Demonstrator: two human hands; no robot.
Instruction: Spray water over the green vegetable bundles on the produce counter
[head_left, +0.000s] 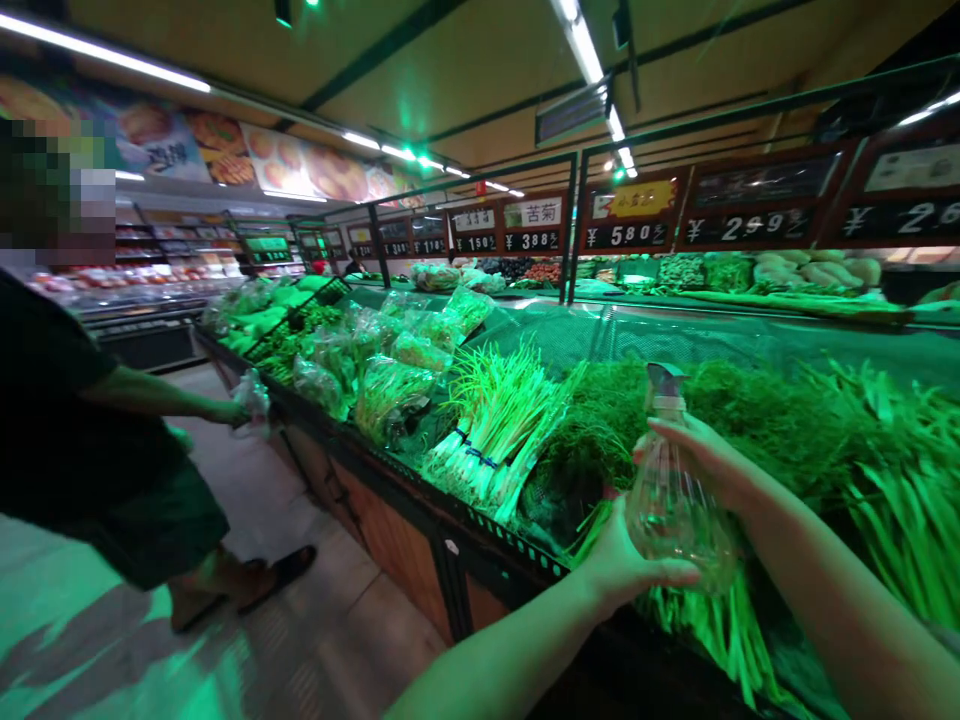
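Note:
A transparent plastic spray bottle (675, 510) with a grey trigger head is held up over the vegetable display. My right hand (697, 450) wraps around its upper body and neck, while my left hand (626, 560) cradles its lower side. The bottle looks empty or nearly so. Directly below my hands lie long green stalks (720, 630), with feathery dark greens (622, 410) just beyond them. Bundled spring onions (495, 430) sit to the left of the bottle, and bagged greens (390, 390) lie farther along.
The display's dark slotted front edge (480, 530) runs along the tiled aisle (322, 620). At left, another person (67, 420) stands there holding a plastic bag (251, 400). Green netting (600, 335) covers the rear vegetables, and price signs (630, 222) hang above.

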